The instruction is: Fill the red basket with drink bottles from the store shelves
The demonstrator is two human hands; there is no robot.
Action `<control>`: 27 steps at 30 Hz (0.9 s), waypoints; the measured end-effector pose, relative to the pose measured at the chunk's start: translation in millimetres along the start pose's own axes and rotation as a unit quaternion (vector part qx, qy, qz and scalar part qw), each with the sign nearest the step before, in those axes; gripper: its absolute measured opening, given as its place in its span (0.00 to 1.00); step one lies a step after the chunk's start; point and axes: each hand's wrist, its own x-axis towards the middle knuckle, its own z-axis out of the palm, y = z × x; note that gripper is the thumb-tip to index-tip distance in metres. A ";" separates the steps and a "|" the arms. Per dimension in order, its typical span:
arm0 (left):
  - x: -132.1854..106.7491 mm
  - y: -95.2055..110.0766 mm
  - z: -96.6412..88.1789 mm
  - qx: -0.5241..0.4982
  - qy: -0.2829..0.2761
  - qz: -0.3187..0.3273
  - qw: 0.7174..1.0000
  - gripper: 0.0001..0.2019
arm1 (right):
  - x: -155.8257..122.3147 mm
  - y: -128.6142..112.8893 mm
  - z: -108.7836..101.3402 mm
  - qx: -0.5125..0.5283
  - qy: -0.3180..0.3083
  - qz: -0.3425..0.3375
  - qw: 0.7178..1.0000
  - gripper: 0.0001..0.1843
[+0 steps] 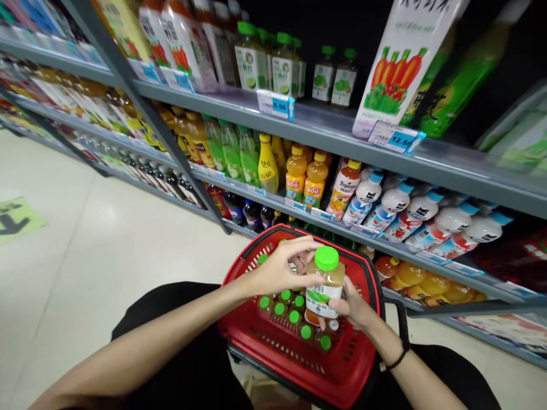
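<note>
Over the red shopping basket point(294, 376), a juice bottle point(323, 293) with a bright green cap and a white label is held upright between my hands. My right hand point(356, 304) grips its right side low on the label. On the other side, my left hand point(288, 265) has its thumb against the bottle near the shoulder, with the fingers curled behind it and partly hidden. Several green-capped bottles point(294, 317) stand in rows inside the basket below.
In front rises a grey shelf rack point(316, 122) of drinks. Green-capped bottles point(284, 65) stand on its upper shelf behind a price tag point(276, 105), with a tall carrot-print carton point(397, 74) to their right. Yellow and orange bottles point(294, 173) fill the shelf below. Pale floor point(85, 228) lies left.
</note>
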 end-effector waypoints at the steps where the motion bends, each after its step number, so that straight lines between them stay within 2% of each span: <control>1: -2.8 4.9 0.1 0.018 0.002 0.034 0.999 0.24 | -2.6 -1.8 -3.0 -0.044 -0.009 0.001 0.999 0.46; 3: -8.0 13.1 2.6 0.063 0.007 0.111 0.992 0.24 | -3.8 -9.8 -8.3 -0.150 0.003 -0.023 0.988 0.47; 5: -12.2 17.6 5.8 0.099 0.020 0.172 0.980 0.25 | -0.5 -21.8 -12.5 -0.237 0.008 -0.083 0.968 0.48; 8: -16.5 19.3 8.3 0.130 0.012 0.221 0.966 0.23 | 6.8 -40.7 -16.7 -0.311 -0.041 -0.182 0.932 0.43; 11: -18.5 19.2 9.2 0.159 0.000 0.246 0.956 0.19 | 10.1 -51.2 -19.3 -0.335 -0.052 -0.224 0.914 0.41; 19: -19.5 17.1 14.0 0.186 0.004 0.265 0.946 0.17 | 7.6 -48.7 -22.1 -0.329 -0.064 -0.220 0.916 0.42; 27: -19.2 14.6 14.1 0.161 0.003 0.255 0.954 0.20 | 6.9 -47.3 -24.2 -0.319 -0.056 -0.181 0.928 0.42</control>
